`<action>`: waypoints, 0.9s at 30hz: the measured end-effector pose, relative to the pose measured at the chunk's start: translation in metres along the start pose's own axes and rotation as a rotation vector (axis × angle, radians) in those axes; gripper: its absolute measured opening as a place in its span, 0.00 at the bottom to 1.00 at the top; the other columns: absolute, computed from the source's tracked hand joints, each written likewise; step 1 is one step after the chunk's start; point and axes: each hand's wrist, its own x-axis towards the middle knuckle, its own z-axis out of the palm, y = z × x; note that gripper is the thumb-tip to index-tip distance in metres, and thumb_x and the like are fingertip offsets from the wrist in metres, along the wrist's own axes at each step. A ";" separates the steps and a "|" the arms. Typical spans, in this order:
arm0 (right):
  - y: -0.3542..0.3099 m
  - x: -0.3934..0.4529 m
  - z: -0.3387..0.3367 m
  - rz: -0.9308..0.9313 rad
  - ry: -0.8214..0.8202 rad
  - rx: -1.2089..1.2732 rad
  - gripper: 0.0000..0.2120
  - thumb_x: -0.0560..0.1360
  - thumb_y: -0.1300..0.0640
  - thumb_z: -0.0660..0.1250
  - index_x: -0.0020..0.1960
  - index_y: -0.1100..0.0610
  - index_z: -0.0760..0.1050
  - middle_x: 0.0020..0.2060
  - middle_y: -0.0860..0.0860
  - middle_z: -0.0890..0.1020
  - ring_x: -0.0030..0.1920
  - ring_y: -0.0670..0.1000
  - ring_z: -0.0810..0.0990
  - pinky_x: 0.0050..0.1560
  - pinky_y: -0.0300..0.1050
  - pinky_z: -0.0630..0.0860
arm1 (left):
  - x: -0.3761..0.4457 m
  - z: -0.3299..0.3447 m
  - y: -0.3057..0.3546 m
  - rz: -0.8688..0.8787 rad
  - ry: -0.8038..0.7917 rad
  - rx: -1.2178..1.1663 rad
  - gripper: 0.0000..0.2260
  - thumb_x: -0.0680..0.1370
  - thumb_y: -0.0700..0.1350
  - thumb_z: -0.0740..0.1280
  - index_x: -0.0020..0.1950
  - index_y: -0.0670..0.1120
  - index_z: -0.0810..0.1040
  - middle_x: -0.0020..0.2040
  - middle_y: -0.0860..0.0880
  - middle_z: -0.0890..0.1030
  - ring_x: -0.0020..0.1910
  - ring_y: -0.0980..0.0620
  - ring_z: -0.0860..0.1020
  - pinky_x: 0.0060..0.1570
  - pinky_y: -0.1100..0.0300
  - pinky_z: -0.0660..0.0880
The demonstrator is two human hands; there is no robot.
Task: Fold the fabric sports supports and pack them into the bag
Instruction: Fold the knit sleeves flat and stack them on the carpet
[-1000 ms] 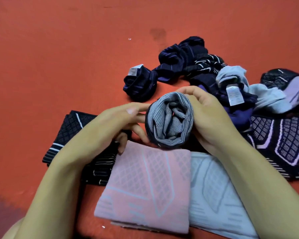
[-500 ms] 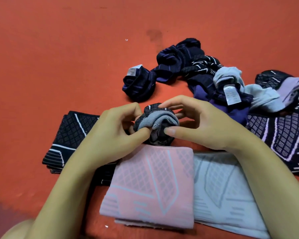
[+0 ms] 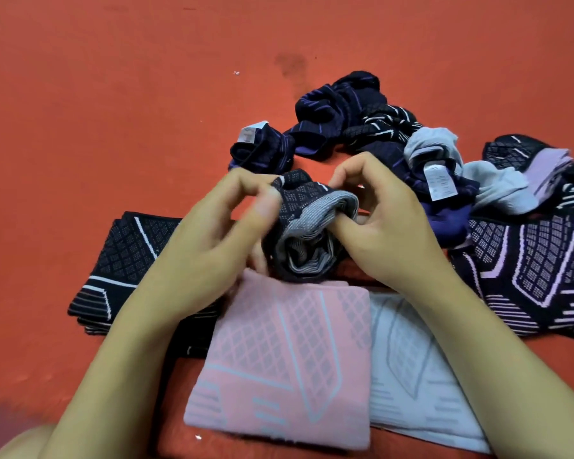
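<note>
support: turning the cuff right side out before the fold

support (image 3: 307, 226) is up off the floor (image 3: 113, 94), bunched between both hands just above the pink one (image 3: 285, 352). left hand (image 3: 212, 246) pinches the dark patterned edge with thumb and fingers, right hand (image 3: 378, 226) has its thumb hooked under the grey lining and fingers curled over the top. so both are holding it, neither is loose.

looks to me like it's half inside out, grey showing in the middle. i'd roll the dark edge down over the grey evenly all round, not yank one side, or it twists. then flatten it and fold to match the pink and the grey one (image 3: 421, 376) beside it. folded black one (image 3: 126, 260) sits at left, the unfolded pile (image 3: 395, 137) waits behind. can't see a bag anywhere.
</note>
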 end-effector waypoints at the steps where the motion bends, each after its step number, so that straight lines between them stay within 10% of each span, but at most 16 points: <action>1: 0.001 0.000 0.000 0.004 -0.003 0.012 0.12 0.74 0.69 0.71 0.48 0.55 0.73 0.40 0.45 0.78 0.38 0.44 0.72 0.37 0.38 0.73 | 0.001 -0.001 -0.001 -0.020 0.047 -0.025 0.09 0.82 0.59 0.64 0.53 0.56 0.73 0.41 0.47 0.80 0.25 0.41 0.76 0.24 0.64 0.68; 5: 0.004 0.000 -0.002 -0.022 -0.034 -0.056 0.13 0.73 0.68 0.70 0.44 0.53 0.69 0.37 0.45 0.74 0.36 0.45 0.71 0.39 0.38 0.68 | 0.005 -0.004 -0.008 0.020 0.060 0.012 0.10 0.82 0.48 0.71 0.62 0.51 0.76 0.48 0.55 0.79 0.25 0.50 0.73 0.30 0.62 0.71; 8: 0.002 0.001 -0.003 -0.071 0.005 -0.118 0.15 0.72 0.67 0.71 0.42 0.50 0.70 0.39 0.47 0.76 0.37 0.48 0.77 0.39 0.39 0.71 | 0.005 -0.006 -0.009 0.085 0.082 0.076 0.06 0.80 0.49 0.70 0.57 0.54 0.80 0.50 0.45 0.79 0.35 0.35 0.74 0.40 0.51 0.72; 14: 0.006 0.004 -0.020 -0.015 0.161 -0.188 0.11 0.72 0.63 0.70 0.42 0.52 0.70 0.31 0.44 0.71 0.28 0.43 0.65 0.31 0.36 0.63 | 0.011 -0.015 -0.010 0.127 0.431 0.076 0.09 0.81 0.40 0.68 0.53 0.55 0.78 0.44 0.54 0.78 0.41 0.57 0.76 0.43 0.61 0.74; 21: 0.011 0.005 -0.023 0.115 0.176 -0.235 0.09 0.71 0.57 0.74 0.43 0.54 0.73 0.27 0.50 0.71 0.28 0.43 0.66 0.32 0.39 0.65 | 0.011 -0.017 -0.011 0.102 0.539 0.126 0.12 0.80 0.35 0.67 0.52 0.54 0.77 0.46 0.52 0.77 0.43 0.56 0.73 0.45 0.61 0.71; 27: 0.017 0.007 -0.044 0.134 0.221 -0.334 0.12 0.73 0.63 0.65 0.47 0.48 0.80 0.36 0.50 0.83 0.36 0.48 0.79 0.40 0.47 0.75 | 0.012 -0.030 -0.020 0.048 0.708 0.067 0.03 0.84 0.49 0.65 0.57 0.54 0.76 0.41 0.49 0.78 0.40 0.50 0.73 0.42 0.47 0.71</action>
